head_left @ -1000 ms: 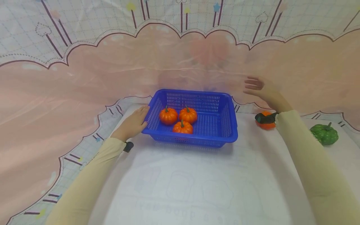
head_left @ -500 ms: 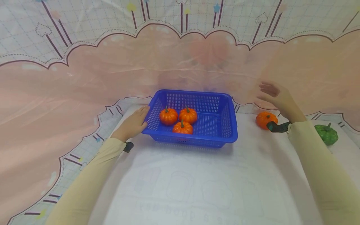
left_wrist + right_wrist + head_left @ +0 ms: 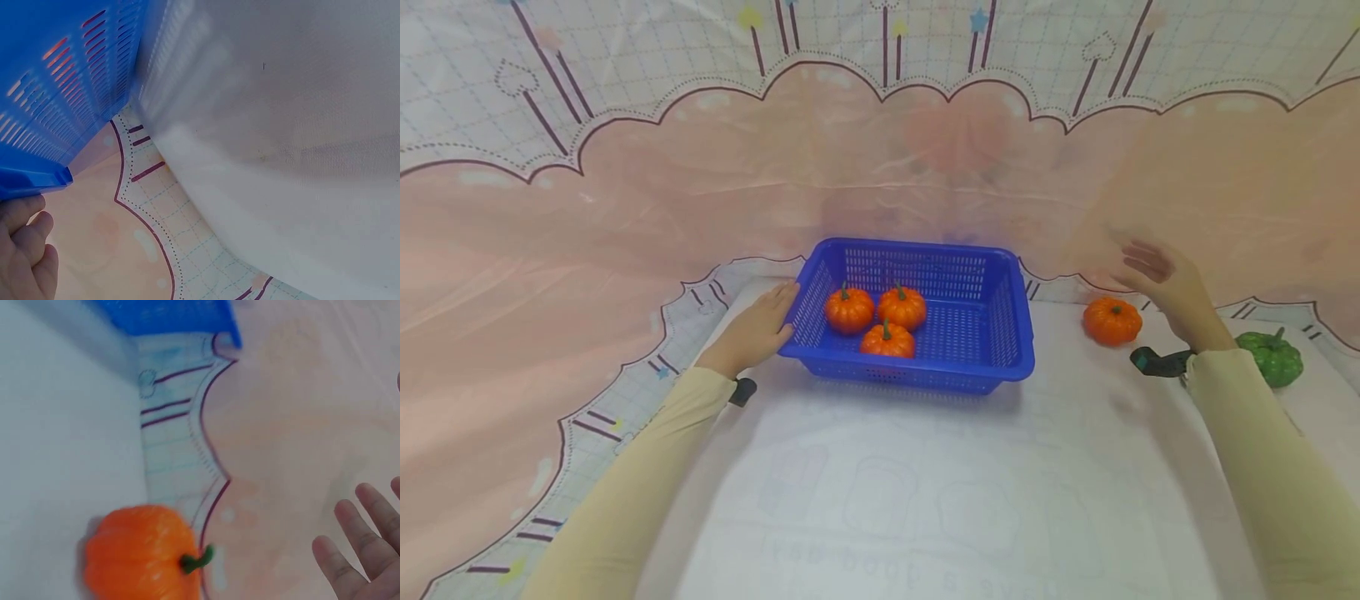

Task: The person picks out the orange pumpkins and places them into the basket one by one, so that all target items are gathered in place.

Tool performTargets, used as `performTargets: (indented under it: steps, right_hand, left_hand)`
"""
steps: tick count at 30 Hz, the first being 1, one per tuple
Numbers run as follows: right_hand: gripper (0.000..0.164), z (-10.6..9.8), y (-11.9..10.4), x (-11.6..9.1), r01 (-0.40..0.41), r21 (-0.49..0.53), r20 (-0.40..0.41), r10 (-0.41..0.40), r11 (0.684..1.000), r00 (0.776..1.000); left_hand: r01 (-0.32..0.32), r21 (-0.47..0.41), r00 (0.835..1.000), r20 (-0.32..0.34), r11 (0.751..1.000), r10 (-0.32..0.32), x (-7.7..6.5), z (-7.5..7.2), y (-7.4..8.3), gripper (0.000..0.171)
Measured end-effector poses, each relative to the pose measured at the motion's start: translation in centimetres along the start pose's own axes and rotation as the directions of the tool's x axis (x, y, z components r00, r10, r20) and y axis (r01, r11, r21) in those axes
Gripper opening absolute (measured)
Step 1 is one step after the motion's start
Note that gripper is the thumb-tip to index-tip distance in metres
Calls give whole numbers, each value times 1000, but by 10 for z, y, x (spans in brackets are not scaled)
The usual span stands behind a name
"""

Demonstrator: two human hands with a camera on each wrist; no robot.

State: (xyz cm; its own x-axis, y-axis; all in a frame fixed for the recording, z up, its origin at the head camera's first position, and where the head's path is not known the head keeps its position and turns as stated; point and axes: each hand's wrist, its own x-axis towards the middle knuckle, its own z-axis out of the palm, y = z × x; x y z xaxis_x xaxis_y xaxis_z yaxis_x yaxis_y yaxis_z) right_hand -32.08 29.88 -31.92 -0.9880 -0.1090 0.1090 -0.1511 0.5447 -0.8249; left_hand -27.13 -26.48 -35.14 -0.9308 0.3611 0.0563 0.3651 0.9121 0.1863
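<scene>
My left hand (image 3: 756, 331) rests against the left rim of a blue plastic basket (image 3: 910, 372), fingers extended along it. In the left wrist view its fingertips (image 3: 34, 206) are right at the basket's rim (image 3: 37, 180). Three small orange pumpkins (image 3: 850, 310) with green stems sit in the basket's left half. My right hand (image 3: 1176, 287) is raised, holding nothing, with its fingers spread and slightly bent. Below and left of it, a fourth orange pumpkin (image 3: 1112, 322) stands on the white table; the right wrist view shows this pumpkin (image 3: 144, 553) apart from the fingers (image 3: 356, 528).
A green pumpkin (image 3: 1272, 358) lies at the far right, partly behind the right sleeve (image 3: 1247, 442). The white tabletop (image 3: 880, 483) spreads in front of the basket. A pink and white printed cloth (image 3: 880, 150) hangs behind the table. Each wrist carries a small black device (image 3: 1159, 362).
My right hand has moved right and slightly down, away from the basket, uncovering the orange pumpkin on the table. The left hand and the basket have stayed put.
</scene>
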Motion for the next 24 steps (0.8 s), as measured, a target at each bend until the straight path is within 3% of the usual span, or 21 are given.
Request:
performTargets:
  steps: [15, 24]
  right_hand:
    - [79, 6, 41, -12, -112, 13, -38, 113, 994, 993]
    - [87, 11, 59, -14, -166, 90, -25, 169, 982, 985]
  left_hand:
    - [0, -11, 1000, 1, 1000, 0, -2, -3, 4, 65]
    - [-13, -6, 1000, -17, 1000, 13, -2, -3, 3, 64]
